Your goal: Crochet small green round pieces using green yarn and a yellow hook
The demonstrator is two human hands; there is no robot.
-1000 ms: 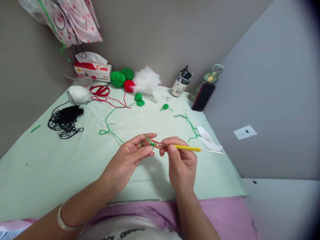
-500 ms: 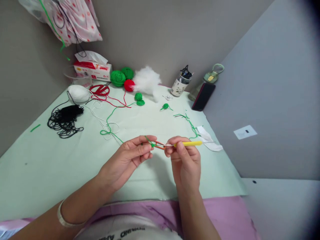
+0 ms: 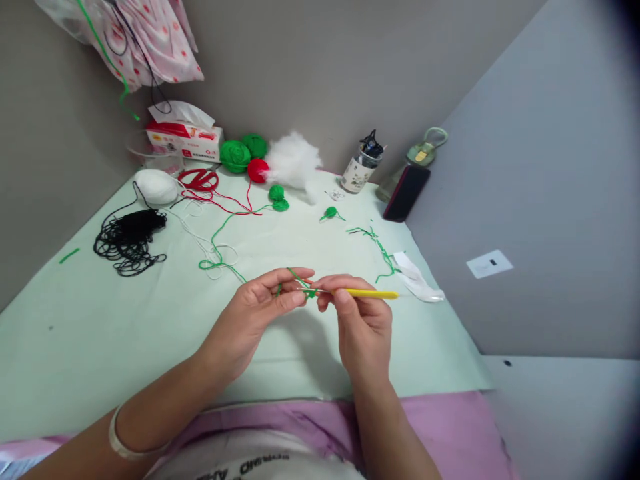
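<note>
My left hand (image 3: 260,313) pinches a small green crochet piece (image 3: 306,291) between thumb and fingers, with green yarn (image 3: 220,263) looped over the forefinger and trailing left across the table. My right hand (image 3: 357,320) is closed on a yellow-handled crochet hook (image 3: 373,293), its tip pushed into the green piece. Both hands hover just above the pale green table cover (image 3: 125,320), almost touching each other.
Black yarn tangle (image 3: 127,240), white yarn ball (image 3: 155,185), red scissors (image 3: 200,179), green and red yarn balls (image 3: 235,155), white stuffing (image 3: 295,160), a tissue box (image 3: 183,139), a jar (image 3: 357,173), a phone (image 3: 406,193) and white paper scraps (image 3: 417,283) lie around.
The right hand drew the hook slightly right half a second ago, then pushed back left into the green piece. The left hand barely moved.
</note>
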